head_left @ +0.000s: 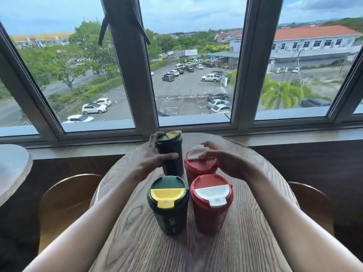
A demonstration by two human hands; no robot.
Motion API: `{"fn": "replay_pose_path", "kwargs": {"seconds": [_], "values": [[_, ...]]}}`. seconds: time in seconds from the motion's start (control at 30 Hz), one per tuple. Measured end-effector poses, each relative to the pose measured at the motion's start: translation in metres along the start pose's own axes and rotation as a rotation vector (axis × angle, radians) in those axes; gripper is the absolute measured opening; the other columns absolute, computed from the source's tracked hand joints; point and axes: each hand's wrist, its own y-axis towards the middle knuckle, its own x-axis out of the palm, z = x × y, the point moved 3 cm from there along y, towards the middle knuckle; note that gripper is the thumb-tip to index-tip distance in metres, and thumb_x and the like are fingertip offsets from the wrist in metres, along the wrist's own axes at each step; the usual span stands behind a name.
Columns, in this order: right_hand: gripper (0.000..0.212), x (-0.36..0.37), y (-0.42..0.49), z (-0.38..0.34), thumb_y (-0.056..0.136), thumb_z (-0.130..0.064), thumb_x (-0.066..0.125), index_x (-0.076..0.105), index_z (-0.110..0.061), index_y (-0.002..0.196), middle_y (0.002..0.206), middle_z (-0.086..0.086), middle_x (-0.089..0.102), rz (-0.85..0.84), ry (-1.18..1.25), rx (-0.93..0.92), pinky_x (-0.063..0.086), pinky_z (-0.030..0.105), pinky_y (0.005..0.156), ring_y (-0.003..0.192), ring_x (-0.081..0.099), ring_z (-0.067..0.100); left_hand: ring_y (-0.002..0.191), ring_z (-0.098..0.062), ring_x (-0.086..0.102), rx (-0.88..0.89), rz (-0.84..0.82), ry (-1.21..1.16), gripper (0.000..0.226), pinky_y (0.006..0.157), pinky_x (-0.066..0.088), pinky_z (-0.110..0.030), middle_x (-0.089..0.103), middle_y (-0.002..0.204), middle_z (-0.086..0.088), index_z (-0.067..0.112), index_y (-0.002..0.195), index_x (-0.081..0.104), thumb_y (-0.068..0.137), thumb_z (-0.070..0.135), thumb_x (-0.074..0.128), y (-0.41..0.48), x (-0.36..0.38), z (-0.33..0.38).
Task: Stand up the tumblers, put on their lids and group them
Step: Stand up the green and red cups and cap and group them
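Several tumblers stand upright and close together on the round wooden table (245, 242), all with lids on. The far green tumbler (172, 154) has a yellow flap; my left hand (155, 156) wraps around its left side. The far red tumbler (198, 167) has a white flap; my right hand (222, 160) rests over its lid and right side. Nearer me stand a green tumbler (169, 205) with a yellow flap on the left and a red tumbler (212, 203) with a white flap on the right.
Beyond the table runs a window sill (294, 136) with large windows over a car park. Wooden chair backs stand at the left (66, 197) and right (310, 205). Another table edge (13, 169) shows at far left.
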Motion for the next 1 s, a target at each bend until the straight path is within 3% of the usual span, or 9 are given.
{"fn": "replay_pose_path", "kwargs": {"seconds": [0.07, 0.13, 0.23, 0.33, 0.43, 0.57, 0.7, 0.87, 1.0], "values": [[0.047, 0.002, -0.004, -0.002, 0.073, -0.023, 0.07, 0.058, -0.017, 0.118, 0.108, 0.007, 0.064, 0.029, 0.011, -0.01, 0.047, 0.023, 0.063, 0.087, 0.063, 0.015, 0.116, -0.023, 0.053, 0.08, 0.005, 0.088, 0.083, 0.091, 0.05, -0.034, 0.049, 0.13, -0.004, 0.025, 0.14, 0.041, 0.072, 0.011, 0.086, -0.014, -0.004, -0.001], [0.047, 0.003, -0.007, -0.004, 0.072, -0.023, 0.07, 0.059, -0.017, 0.117, 0.106, 0.006, 0.066, 0.051, 0.024, -0.018, 0.048, 0.019, 0.059, 0.082, 0.065, 0.013, 0.118, -0.018, 0.049, 0.115, -0.013, 0.128, 0.07, 0.1, 0.044, -0.036, 0.048, 0.127, 0.004, 0.026, 0.141, 0.041, 0.082, 0.022, 0.078, -0.026, -0.005, 0.003], [0.049, 0.005, -0.011, -0.005, 0.072, -0.025, 0.072, 0.06, -0.016, 0.118, 0.108, 0.008, 0.067, 0.08, 0.011, -0.021, 0.048, 0.019, 0.058, 0.084, 0.065, 0.015, 0.119, -0.017, 0.048, 0.082, -0.025, 0.091, 0.039, 0.095, 0.038, -0.035, 0.048, 0.123, 0.008, 0.023, 0.136, 0.045, 0.101, 0.036, 0.051, -0.034, -0.005, 0.015], [0.047, 0.004, -0.012, -0.002, 0.073, -0.025, 0.073, 0.062, -0.017, 0.118, 0.116, 0.015, 0.067, 0.102, 0.014, -0.028, 0.048, 0.023, 0.064, 0.093, 0.064, 0.019, 0.118, -0.023, 0.05, 0.042, -0.023, 0.064, 0.039, 0.083, 0.041, -0.03, 0.053, 0.126, -0.001, 0.019, 0.118, 0.053, 0.08, 0.029, 0.057, -0.027, -0.005, 0.03], [0.05, 0.003, -0.012, -0.001, 0.073, -0.026, 0.074, 0.061, -0.017, 0.12, 0.121, 0.017, 0.066, 0.109, 0.013, -0.025, 0.048, 0.026, 0.069, 0.096, 0.064, 0.02, 0.104, -0.024, 0.057, 0.019, -0.077, 0.093, 0.05, 0.08, 0.047, -0.031, 0.058, 0.124, -0.009, 0.017, 0.117, 0.053, 0.067, 0.017, 0.057, -0.018, -0.005, 0.042], [0.047, 0.002, -0.011, -0.003, 0.079, -0.023, 0.072, 0.058, -0.014, 0.123, 0.119, 0.012, 0.066, 0.086, 0.004, -0.014, 0.048, 0.023, 0.068, 0.095, 0.064, 0.018, 0.1, -0.022, 0.056, 0.009, -0.128, 0.248, 0.059, 0.079, 0.049, -0.037, 0.057, 0.118, -0.01, 0.023, 0.13, 0.056, 0.071, 0.027, 0.058, -0.011, -0.015, 0.046], [0.04, 0.003, -0.011, -0.004, 0.081, -0.019, 0.07, 0.06, -0.015, 0.12, 0.111, 0.01, 0.067, 0.09, 0.015, -0.012, 0.047, 0.022, 0.067, 0.09, 0.064, 0.017, 0.104, -0.025, 0.054, -0.014, -0.143, 0.304, 0.055, 0.081, 0.046, -0.035, 0.057, 0.117, -0.013, 0.018, 0.124, 0.058, 0.071, 0.034, 0.063, -0.012, -0.018, 0.041], [0.041, 0.003, -0.013, -0.006, 0.081, -0.021, 0.072, 0.062, -0.015, 0.12, 0.109, 0.008, 0.069, 0.128, -0.015, -0.044, 0.049, 0.02, 0.063, 0.089, 0.065, 0.017, 0.091, -0.019, 0.056, -0.053, -0.094, 0.169, 0.048, 0.074, 0.049, -0.029, 0.058, 0.103, -0.004, 0.003, 0.122, 0.051, 0.082, 0.014, 0.073, -0.015, -0.018, 0.034], [0.035, 0.003, -0.016, -0.006, 0.077, -0.024, 0.078, 0.069, -0.016, 0.11, 0.104, 0.009, 0.073, 0.195, -0.056, -0.122, 0.053, 0.03, 0.072, 0.089, 0.069, 0.02, 0.088, -0.021, 0.061, -0.024, -0.036, 0.121, 0.044, 0.068, 0.052, -0.025, 0.063, 0.102, -0.008, 0.002, 0.122, 0.053, 0.084, 0.008, 0.074, -0.02, -0.022, 0.03]]}}
